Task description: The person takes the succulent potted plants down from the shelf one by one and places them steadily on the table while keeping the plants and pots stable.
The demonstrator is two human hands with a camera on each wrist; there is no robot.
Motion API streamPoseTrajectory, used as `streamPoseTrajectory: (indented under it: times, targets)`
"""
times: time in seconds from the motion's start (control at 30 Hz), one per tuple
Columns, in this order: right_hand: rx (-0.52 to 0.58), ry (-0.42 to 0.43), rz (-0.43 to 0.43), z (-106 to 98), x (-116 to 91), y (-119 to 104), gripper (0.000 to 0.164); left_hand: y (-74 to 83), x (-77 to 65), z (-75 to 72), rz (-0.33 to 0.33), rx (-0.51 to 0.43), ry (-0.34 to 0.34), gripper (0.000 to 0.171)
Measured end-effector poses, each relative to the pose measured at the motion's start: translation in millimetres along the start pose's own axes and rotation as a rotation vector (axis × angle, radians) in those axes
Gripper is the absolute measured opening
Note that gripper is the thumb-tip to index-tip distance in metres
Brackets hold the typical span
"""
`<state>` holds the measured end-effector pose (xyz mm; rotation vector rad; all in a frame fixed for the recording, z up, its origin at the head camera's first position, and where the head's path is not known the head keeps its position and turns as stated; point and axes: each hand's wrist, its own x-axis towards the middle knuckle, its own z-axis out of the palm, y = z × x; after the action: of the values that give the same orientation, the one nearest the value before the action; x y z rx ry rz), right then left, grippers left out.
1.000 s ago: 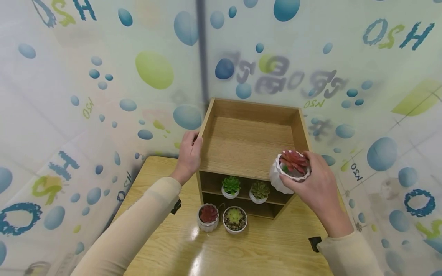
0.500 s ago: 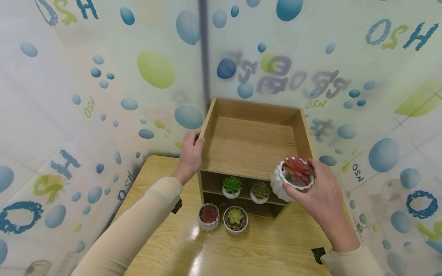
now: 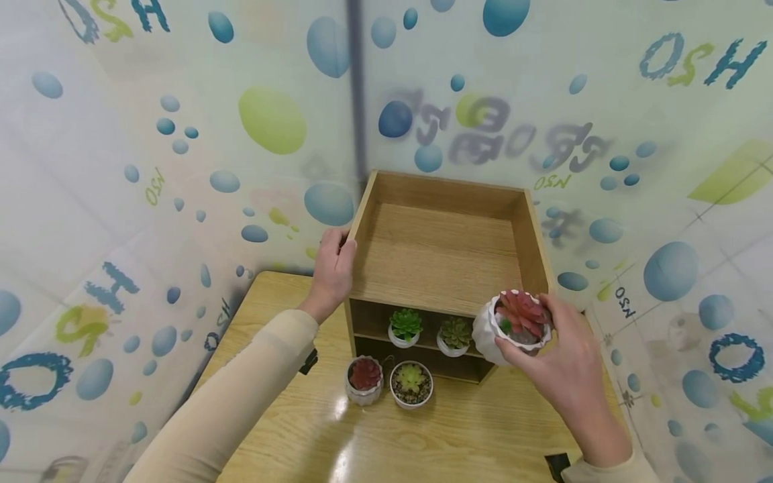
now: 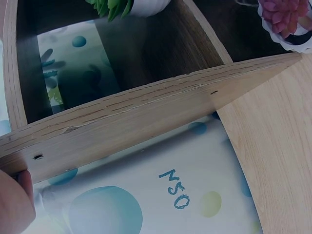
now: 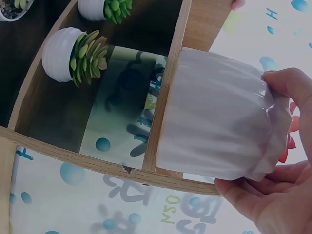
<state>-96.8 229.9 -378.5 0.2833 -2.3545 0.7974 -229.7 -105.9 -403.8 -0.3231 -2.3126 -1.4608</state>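
My right hand grips a white ribbed pot by its rim, fingers and thumb on opposite sides. A red succulent grows out of it. The pot is held at the front right of the wooden shelf, overlapping its top board's front edge in the head view. In the right wrist view, the base of the pot faces the shelf's upper board. My left hand holds the shelf's left side panel near the top; in the left wrist view just part of that hand shows.
On the middle level stand a bright green succulent and an olive one, both in white pots. A dark red succulent and a light green one stand on the wooden table in front. Patterned sheeting surrounds the table.
My right hand has brought the red succulent's pot down and slightly right, toward me from the shelf's top. My left hand stays on the side panel.
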Motion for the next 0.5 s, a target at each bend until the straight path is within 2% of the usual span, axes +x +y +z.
streamPoseTrajectory:
  times: [0.5]
  targets:
    - [0.028,0.019,-0.03,-3,-20,3,0.08,-1.7,-0.1,1.2,0.011,-0.025,0.009,0.038]
